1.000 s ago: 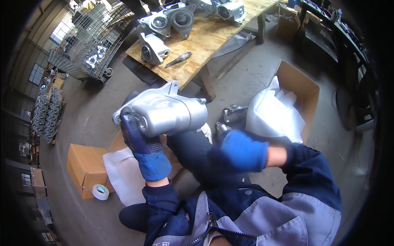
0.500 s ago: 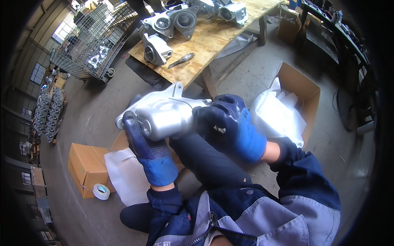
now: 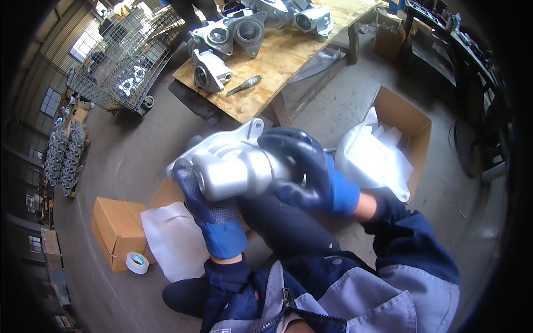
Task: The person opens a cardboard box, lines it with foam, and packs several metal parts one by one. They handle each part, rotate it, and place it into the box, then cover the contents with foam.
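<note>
Handling appears to be the step underway: left hand and right hand have fingers closed around opposite ends of the silver casting, at the worktop's seven o'clock. Any next move calls for steady two-handed support.
</note>
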A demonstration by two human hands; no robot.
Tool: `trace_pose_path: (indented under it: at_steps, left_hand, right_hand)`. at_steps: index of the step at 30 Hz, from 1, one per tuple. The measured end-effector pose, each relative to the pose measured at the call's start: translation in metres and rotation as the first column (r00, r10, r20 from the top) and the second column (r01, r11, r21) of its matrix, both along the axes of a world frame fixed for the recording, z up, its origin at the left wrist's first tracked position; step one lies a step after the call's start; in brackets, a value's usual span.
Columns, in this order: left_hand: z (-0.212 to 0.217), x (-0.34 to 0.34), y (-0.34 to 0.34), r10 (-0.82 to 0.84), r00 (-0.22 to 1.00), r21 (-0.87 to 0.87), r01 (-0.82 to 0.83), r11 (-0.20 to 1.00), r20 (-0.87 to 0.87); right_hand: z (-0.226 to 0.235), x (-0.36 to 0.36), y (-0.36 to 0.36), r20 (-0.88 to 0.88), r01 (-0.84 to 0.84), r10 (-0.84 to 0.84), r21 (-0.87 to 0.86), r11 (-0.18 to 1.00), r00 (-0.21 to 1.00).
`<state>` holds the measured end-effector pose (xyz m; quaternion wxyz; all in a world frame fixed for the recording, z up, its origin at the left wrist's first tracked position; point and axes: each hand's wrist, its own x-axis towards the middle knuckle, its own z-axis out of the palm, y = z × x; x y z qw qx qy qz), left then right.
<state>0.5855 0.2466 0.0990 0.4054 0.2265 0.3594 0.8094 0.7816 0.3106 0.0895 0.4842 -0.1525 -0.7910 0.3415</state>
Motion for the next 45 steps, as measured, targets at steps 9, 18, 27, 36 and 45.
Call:
trace_pose_path:
  at_steps: [9, 18, 27, 36, 45]
  left_hand:
    - [-0.004, 0.000, -0.015, 0.096, 0.985, 0.031, -0.092, 0.995, -0.146]
    - [0.003, 0.002, -0.018, 0.054, 0.998, 0.036, -0.054, 0.998, -0.021]
    - [0.006, 0.008, -0.019, 0.037, 0.999, 0.020, -0.037, 0.999, -0.023]
    - [0.011, 0.005, -0.024, 0.142, 0.984, -0.049, -0.148, 0.988, -0.108]
    - [0.012, 0.001, -0.023, 0.121, 0.989, -0.079, -0.128, 0.989, -0.089]
  right_hand:
    - [0.008, -0.013, -0.022, -0.067, 0.127, -0.127, 0.003, 0.992, 0.990]
    - [0.027, -0.017, -0.015, -0.105, 0.182, -0.221, -0.295, 0.938, 0.970]
    - [0.012, -0.006, -0.023, -0.054, 0.209, -0.203, 0.159, 0.965, 0.978]
    - [0.018, -0.018, -0.016, -0.042, 0.129, -0.151, -0.320, 0.939, 0.988]
    - [0.023, -0.002, -0.023, 0.092, 0.009, 0.006, -0.164, 0.986, 0.996]
